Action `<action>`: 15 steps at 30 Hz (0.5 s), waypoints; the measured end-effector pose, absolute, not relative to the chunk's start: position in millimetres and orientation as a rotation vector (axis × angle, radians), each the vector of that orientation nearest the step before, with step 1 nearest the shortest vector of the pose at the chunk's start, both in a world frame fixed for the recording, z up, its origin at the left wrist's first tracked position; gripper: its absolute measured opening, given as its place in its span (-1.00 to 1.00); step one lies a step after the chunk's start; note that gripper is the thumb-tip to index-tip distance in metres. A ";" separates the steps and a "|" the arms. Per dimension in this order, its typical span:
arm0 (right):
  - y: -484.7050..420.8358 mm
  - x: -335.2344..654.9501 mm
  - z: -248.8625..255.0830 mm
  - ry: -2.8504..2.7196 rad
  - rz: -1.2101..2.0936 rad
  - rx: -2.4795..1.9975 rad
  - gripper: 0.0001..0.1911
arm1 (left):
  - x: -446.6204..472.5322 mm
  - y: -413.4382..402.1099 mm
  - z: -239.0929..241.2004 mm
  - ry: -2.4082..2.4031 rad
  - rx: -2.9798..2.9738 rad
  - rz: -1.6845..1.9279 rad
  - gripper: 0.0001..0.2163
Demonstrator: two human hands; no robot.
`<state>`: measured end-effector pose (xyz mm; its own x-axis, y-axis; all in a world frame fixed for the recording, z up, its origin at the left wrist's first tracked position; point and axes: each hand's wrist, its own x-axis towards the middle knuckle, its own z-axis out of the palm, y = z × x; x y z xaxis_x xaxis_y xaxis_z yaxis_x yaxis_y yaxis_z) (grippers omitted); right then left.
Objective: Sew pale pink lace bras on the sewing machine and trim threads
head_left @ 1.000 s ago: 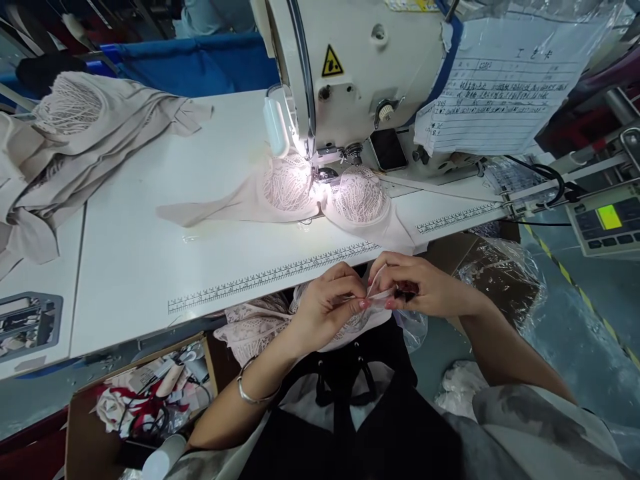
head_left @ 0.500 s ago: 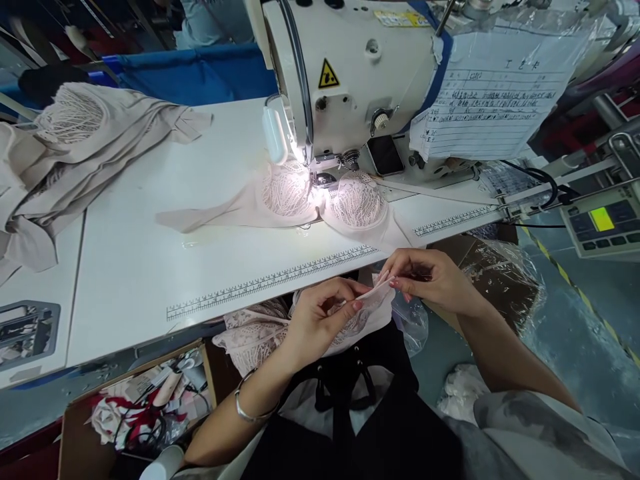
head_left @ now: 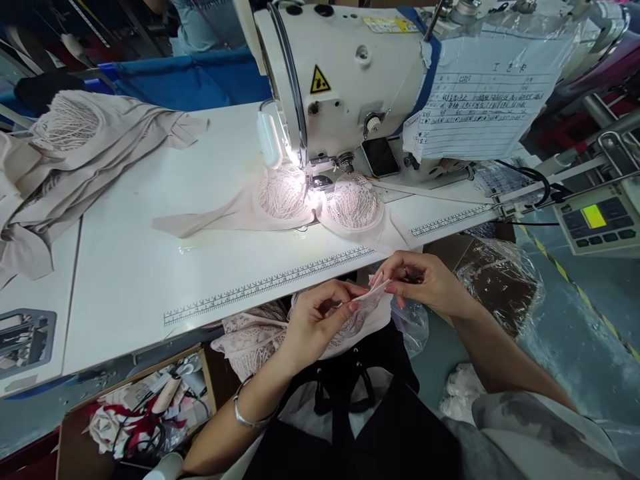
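Over my lap, in front of the table edge, both hands pinch the edge of a pale pink lace bra (head_left: 367,320). My left hand (head_left: 317,323) is closed on it, thumb on top. At its upper right end my right hand (head_left: 425,280) grips the same edge between thumb and fingers. More of the pink lace (head_left: 250,337) hangs left of my left wrist. Another pale pink bra (head_left: 355,203) lies on the table under the lit needle area of a white sewing machine (head_left: 340,87), its left wing spread flat.
A pile of similar bras (head_left: 100,147) lies at the table's left. A ruler strip (head_left: 270,283) runs along the front edge. Below left stands a cardboard box (head_left: 75,433) of scraps. A phone (head_left: 380,157) rests by the machine; a control panel (head_left: 597,220) is at right.
The view has shifted slightly, so the machine and table sit a little further left. Both hands keep their pinch on the lace bra, with hardly any movement.
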<state>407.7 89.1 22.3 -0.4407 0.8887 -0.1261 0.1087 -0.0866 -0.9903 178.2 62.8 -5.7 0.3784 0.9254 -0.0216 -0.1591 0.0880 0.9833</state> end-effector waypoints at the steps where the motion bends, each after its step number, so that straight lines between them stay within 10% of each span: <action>1: 88.9 407.2 22.0 -1.557 1.582 -1.092 -0.80 | 178.1 62.7 -6.1 0.826 1.200 0.967 -0.75; 15: 86.2 399.2 17.9 -1.504 1.380 -1.123 -0.67 | 178.0 61.2 -7.6 0.836 1.232 0.950 -0.76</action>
<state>399.2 86.2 17.9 -0.2956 0.9552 -0.0133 0.0954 0.0157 -0.9953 178.0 61.2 -7.6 0.3871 0.9219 -0.0169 -0.1333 0.0740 0.9883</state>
